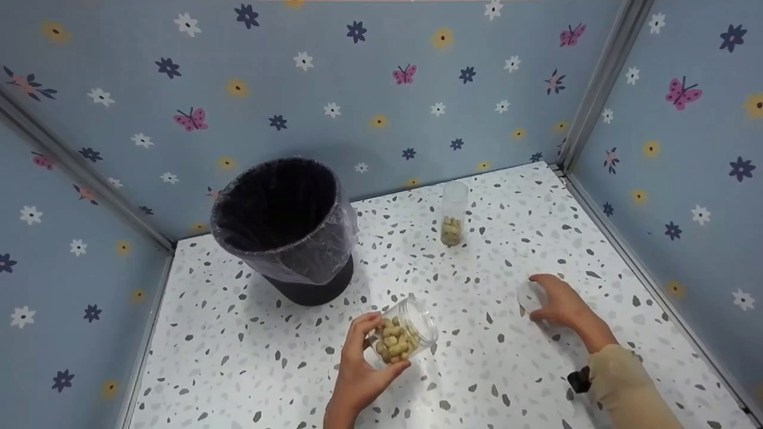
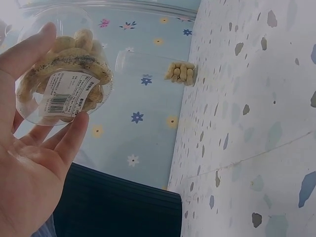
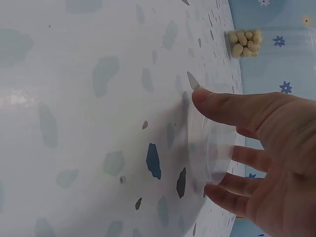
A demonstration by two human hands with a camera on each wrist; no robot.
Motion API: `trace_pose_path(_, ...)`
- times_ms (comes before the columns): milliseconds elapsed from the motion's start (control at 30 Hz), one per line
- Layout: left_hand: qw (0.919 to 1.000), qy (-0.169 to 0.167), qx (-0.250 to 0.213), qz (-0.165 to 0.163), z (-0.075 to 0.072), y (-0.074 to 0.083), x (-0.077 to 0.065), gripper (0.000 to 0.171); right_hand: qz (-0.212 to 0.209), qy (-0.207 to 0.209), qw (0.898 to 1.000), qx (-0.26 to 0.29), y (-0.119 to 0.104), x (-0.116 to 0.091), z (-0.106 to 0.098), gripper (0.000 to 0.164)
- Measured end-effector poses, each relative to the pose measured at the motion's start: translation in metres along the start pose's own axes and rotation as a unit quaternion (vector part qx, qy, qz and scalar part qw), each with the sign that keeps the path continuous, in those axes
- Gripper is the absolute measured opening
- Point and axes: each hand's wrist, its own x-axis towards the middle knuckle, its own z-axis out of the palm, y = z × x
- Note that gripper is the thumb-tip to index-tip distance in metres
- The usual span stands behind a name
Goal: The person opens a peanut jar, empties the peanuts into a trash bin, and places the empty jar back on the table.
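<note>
My left hand (image 1: 360,363) grips a clear plastic jar (image 1: 427,322), partly filled with unshelled peanuts (image 1: 393,341). The jar is tilted with its uncapped mouth toward the right. In the left wrist view its base shows a white barcode label (image 2: 69,94). Out to the right, my right hand (image 1: 560,304) pinches a clear round lid (image 3: 210,143) between thumb and fingers, right at the tabletop. A tall clear container (image 1: 455,199) with peanuts at its bottom stands upright toward the back, beyond both hands.
A black bin (image 1: 316,289) lined with a thin plastic bag stands at back left, near the jar. The speckled white tabletop (image 1: 238,369) is bounded by blue flowered panels (image 1: 334,89) at the back and both sides.
</note>
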Motion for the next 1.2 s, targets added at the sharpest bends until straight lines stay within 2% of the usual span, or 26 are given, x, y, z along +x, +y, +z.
trace_pose_path(167, 0.9999, 0.000, -0.005, 0.009, 0.001, 0.000, -0.002, 0.078, 0.015, -0.011, 1.000, -0.013, 0.000, 0.000, 0.004, 0.077)
trace_pose_path(333, 1.0000, 0.005, -0.001, -0.001, -0.001, -0.001, -0.006, 0.079, 0.028, -0.020, 0.999, -0.016, -0.004, 0.001, 0.008, 0.077)
trace_pose_path(433, 0.9999, 0.010, 0.002, -0.010, -0.003, -0.002, -0.009, 0.081, 0.026, -0.024, 0.999, -0.017, -0.005, 0.002, 0.009, 0.077)
trace_pose_path(700, 0.9996, 0.017, 0.024, 0.003, -0.005, 0.000, -0.009, 0.083, 0.012, -0.019, 1.000, -0.016, -0.006, -0.001, 0.009, 0.082)
trace_pose_path(833, 0.9991, 0.026, 0.030, 0.018, -0.009, 0.014, -0.005, 0.084, -0.004, 0.021, 0.999, -0.030, -0.008, -0.006, 0.010, 0.084)
trace_pose_path(933, 0.9986, 0.038, 0.021, 0.029, -0.014, 0.029, 0.000, 0.083, -0.018, 0.083, 0.996, -0.035, -0.013, -0.009, 0.017, 0.069)
trace_pose_path(1033, 0.9980, 0.048, 0.017, 0.036, -0.022, 0.040, 0.005, 0.083, -0.034, 0.138, 0.990, -0.018, -0.023, -0.011, 0.026, 0.050)
trace_pose_path(1100, 0.9971, 0.055, 0.019, 0.048, -0.028, 0.043, 0.007, 0.082, -0.043, 0.154, 0.987, 0.001, -0.033, -0.010, 0.033, 0.041)
trace_pose_path(1200, 0.9949, 0.066, 0.027, 0.071, -0.041, 0.046, 0.010, 0.082, -0.051, 0.153, 0.987, 0.022, -0.048, -0.008, 0.043, 0.035)
